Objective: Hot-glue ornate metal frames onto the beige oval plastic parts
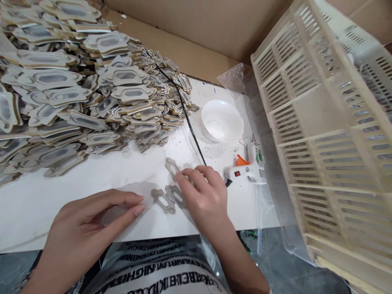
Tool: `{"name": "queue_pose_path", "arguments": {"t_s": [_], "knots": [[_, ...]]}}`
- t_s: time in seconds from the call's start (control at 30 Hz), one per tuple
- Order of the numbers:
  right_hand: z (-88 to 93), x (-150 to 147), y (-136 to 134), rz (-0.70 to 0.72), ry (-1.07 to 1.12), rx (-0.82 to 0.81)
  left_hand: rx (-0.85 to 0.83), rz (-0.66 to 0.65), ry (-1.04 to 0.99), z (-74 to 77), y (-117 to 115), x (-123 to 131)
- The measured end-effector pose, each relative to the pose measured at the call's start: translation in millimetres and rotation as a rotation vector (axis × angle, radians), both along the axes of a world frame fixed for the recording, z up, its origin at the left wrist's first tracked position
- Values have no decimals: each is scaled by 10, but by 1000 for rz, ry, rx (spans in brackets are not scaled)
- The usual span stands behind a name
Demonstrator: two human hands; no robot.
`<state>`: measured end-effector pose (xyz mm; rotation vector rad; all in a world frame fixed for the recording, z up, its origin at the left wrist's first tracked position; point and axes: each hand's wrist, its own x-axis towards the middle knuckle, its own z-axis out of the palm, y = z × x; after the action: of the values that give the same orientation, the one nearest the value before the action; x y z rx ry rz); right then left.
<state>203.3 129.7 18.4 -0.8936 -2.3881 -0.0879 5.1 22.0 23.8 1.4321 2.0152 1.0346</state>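
Note:
My left hand (101, 220) hovers over the front of the white table, thumb and fingertips slightly apart, with nothing visible between them. Just right of it lies a small grey frame-shaped plate (158, 196) with an elongated opening. A second such plate (174, 195) lies beside it, partly covered by my right hand (205, 196). The right fingers are curled, and their tips are on a third grey frame-shaped plate (171, 166), whose far end sticks out past them. What lies under the right palm is hidden.
A large heap of similar plates (122, 75) fills the left and back of the table (122, 167). A black cable (190, 122) runs from it toward my right hand. Further right are a white bowl (222, 118), a white glue gun (245, 173) and a tilted cream plastic crate (315, 118).

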Motion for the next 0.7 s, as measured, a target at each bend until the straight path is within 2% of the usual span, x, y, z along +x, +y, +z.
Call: {"name": "queue_pose_path", "arguments": {"t_s": [0.23,0.33,0.47,0.7], "knots": [[49,70,-14,41,64,-134,0,-6,-19,-9,-10,-26],[152,115,-66,115,208,-378,-10,-3,-75,15,13,28],[240,122,-164,306,396,-766,-19,-92,-184,66,85,134],[166,137,-209,259,516,-954,23,-208,-195,95,110,174]]}}
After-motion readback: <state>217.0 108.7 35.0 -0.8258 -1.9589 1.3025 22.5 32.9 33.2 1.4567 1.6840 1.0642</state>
